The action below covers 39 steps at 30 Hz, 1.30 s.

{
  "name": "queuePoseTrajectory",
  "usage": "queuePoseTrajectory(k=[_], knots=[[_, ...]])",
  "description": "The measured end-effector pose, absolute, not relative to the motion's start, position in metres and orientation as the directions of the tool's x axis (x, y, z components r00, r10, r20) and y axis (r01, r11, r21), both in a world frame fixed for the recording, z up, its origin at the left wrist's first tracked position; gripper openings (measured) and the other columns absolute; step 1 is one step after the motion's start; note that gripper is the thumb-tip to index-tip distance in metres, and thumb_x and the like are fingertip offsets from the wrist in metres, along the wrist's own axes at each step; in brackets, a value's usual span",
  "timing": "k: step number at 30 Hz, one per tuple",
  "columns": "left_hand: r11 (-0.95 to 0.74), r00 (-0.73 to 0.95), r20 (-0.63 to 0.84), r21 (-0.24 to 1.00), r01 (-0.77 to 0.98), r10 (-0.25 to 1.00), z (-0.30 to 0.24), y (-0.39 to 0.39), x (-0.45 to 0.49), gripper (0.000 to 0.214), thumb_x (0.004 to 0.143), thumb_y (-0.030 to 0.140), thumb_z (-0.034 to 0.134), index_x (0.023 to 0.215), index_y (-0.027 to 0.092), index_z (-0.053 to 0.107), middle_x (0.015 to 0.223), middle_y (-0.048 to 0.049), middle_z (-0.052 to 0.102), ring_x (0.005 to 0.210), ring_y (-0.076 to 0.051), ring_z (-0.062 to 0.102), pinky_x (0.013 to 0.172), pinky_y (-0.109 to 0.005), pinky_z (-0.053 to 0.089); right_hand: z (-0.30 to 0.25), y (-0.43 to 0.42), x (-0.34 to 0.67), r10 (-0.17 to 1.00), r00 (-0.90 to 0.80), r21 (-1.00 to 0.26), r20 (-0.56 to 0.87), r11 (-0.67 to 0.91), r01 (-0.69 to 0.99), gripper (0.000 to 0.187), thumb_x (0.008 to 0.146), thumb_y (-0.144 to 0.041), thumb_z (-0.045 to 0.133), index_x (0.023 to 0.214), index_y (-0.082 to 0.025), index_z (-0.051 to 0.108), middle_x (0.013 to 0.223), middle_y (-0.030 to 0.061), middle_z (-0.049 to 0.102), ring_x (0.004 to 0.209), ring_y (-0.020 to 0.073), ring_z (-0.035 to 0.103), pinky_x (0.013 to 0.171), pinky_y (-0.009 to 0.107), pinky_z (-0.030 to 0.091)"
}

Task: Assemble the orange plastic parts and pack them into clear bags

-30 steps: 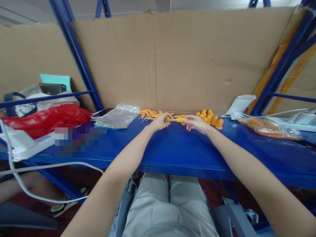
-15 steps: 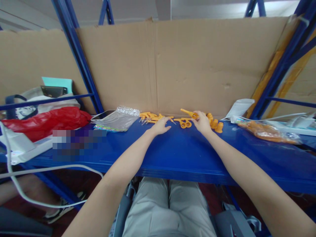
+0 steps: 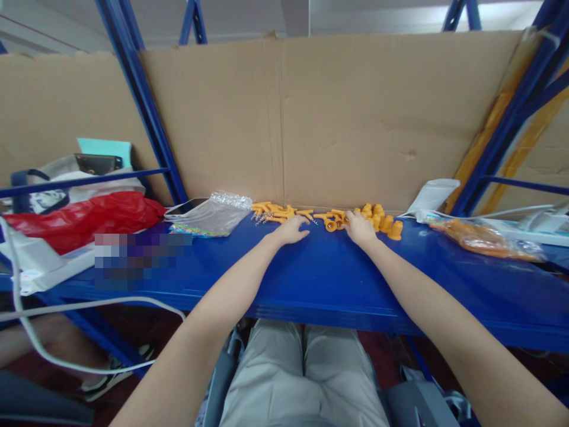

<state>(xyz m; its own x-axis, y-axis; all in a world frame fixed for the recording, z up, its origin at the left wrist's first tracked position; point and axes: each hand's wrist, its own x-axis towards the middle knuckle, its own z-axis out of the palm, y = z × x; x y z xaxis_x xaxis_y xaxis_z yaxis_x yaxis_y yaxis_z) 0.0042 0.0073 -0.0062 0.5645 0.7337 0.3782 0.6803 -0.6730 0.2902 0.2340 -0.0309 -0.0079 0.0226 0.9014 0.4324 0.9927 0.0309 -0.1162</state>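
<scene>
Both my arms reach across a blue shelf [image 3: 311, 273] toward a row of small orange plastic parts along the cardboard back wall. My left hand [image 3: 291, 230] lies flat and open on the shelf, fingertips beside a pile of thin orange stick parts [image 3: 272, 210]. My right hand [image 3: 361, 228] rests on the shelf with fingers curled over orange ringed parts [image 3: 333, 220]; whether it grips one is hidden. A cluster of orange cone caps [image 3: 383, 219] stands just right of that hand.
Clear plastic bags [image 3: 213, 212] lie left of the sticks, over a phone. A red bag [image 3: 84, 213], white boxes and a white cable [image 3: 26, 308] sit at the far left. A bag of orange parts [image 3: 484, 239] and a white pouch [image 3: 433, 193] lie to the right.
My right hand, which held a long orange part raised half a second ago, has come down onto the shelf by the ringed parts. My left hand stays near the sticks.
</scene>
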Motion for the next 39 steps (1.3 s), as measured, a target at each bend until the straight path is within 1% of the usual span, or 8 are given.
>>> queuePoseTrajectory(k=[6,13,17,22,27,30,34,39], knots=[[-0.679,0.574,0.372,0.293,0.673,0.73,-0.005,0.006,0.005,0.027,0.078,0.017,0.064,0.105,0.012,0.065,0.113,-0.0123,0.068,0.104,-0.023,0.065,0.095,-0.039,0.048,-0.013,-0.025,0.237,0.95,0.046,-0.212,0.308,0.021,0.977,0.043,0.09,-0.019,0.048,0.132,-0.011,0.05,0.128,0.0224,0.057,0.116,0.032,0.058,0.096,0.04,0.046],[-0.686,0.583,0.377,0.262,0.678,0.72,-0.009,0.012,0.003,0.028,0.078,0.016,0.063,0.106,0.014,0.065,0.119,-0.0125,0.066,0.114,-0.024,0.061,0.103,-0.039,0.044,-0.024,-0.011,0.248,0.95,-0.051,-0.218,0.308,0.122,0.968,0.052,0.089,-0.017,0.045,0.14,-0.012,0.045,0.129,0.0193,0.059,0.118,0.0296,0.058,0.099,0.038,0.045],[-0.68,0.603,0.346,0.166,0.714,0.719,-0.01,0.018,0.005,0.036,0.079,0.011,0.057,0.115,0.011,0.063,0.129,-0.0164,0.061,0.123,-0.026,0.055,0.109,-0.038,0.039,-0.028,-0.006,0.249,0.95,-0.073,-0.261,0.304,0.156,0.953,0.059,0.088,-0.017,0.046,0.146,-0.008,0.037,0.135,0.0204,0.055,0.123,0.0288,0.055,0.104,0.038,0.041],[-0.707,0.667,0.311,0.021,0.707,0.677,-0.01,0.035,0.016,0.05,0.077,0.002,0.05,0.125,0.013,0.058,0.138,-0.0149,0.055,0.13,-0.022,0.049,0.112,-0.034,0.033,-0.028,-0.009,0.243,0.949,-0.111,-0.349,0.295,0.215,0.912,0.067,0.088,-0.02,0.048,0.151,-0.008,0.027,0.145,0.0205,0.045,0.135,0.0269,0.043,0.112,0.039,0.033],[-0.661,0.65,0.223,-0.034,0.75,0.726,-0.007,0.048,0.032,0.05,0.076,0.0,0.051,0.123,0.014,0.06,0.138,-0.0163,0.055,0.131,-0.026,0.048,0.11,-0.038,0.034,-0.028,-0.01,0.242,0.958,-0.13,-0.388,0.257,0.226,0.894,0.069,0.089,-0.022,0.048,0.152,-0.008,0.022,0.152,0.0197,0.036,0.14,0.026,0.034,0.115,0.04,0.028],[-0.601,0.597,0.204,-0.048,0.797,0.776,-0.003,0.048,0.04,0.044,0.082,0.004,0.048,0.123,0.016,0.061,0.138,-0.0164,0.054,0.129,-0.027,0.05,0.107,-0.04,0.037,-0.03,-0.008,0.244,0.953,-0.141,-0.387,0.268,0.241,0.89,0.068,0.089,-0.024,0.049,0.151,-0.01,0.024,0.151,0.0181,0.037,0.139,0.0259,0.037,0.115,0.04,0.029],[-0.519,0.532,0.22,-0.115,0.847,0.818,0.002,0.044,0.047,0.035,0.09,0.01,0.04,0.115,0.018,0.064,0.128,-0.0152,0.061,0.119,-0.026,0.057,0.1,-0.039,0.044,-0.03,-0.007,0.244,0.956,-0.13,-0.381,0.262,0.226,0.896,0.066,0.09,-0.023,0.05,0.149,-0.004,0.027,0.151,0.0221,0.036,0.139,0.0265,0.037,0.115,0.038,0.029],[-0.513,0.522,0.265,-0.109,0.852,0.811,0.008,0.044,0.042,0.029,0.087,0.009,0.044,0.102,0.018,0.067,0.112,-0.012,0.067,0.106,-0.023,0.063,0.091,-0.034,0.047,-0.029,-0.007,0.243,0.958,-0.121,-0.382,0.261,0.217,0.898,0.063,0.09,-0.025,0.051,0.146,-0.005,0.031,0.148,0.0218,0.04,0.136,0.0283,0.042,0.113,0.04,0.033]])
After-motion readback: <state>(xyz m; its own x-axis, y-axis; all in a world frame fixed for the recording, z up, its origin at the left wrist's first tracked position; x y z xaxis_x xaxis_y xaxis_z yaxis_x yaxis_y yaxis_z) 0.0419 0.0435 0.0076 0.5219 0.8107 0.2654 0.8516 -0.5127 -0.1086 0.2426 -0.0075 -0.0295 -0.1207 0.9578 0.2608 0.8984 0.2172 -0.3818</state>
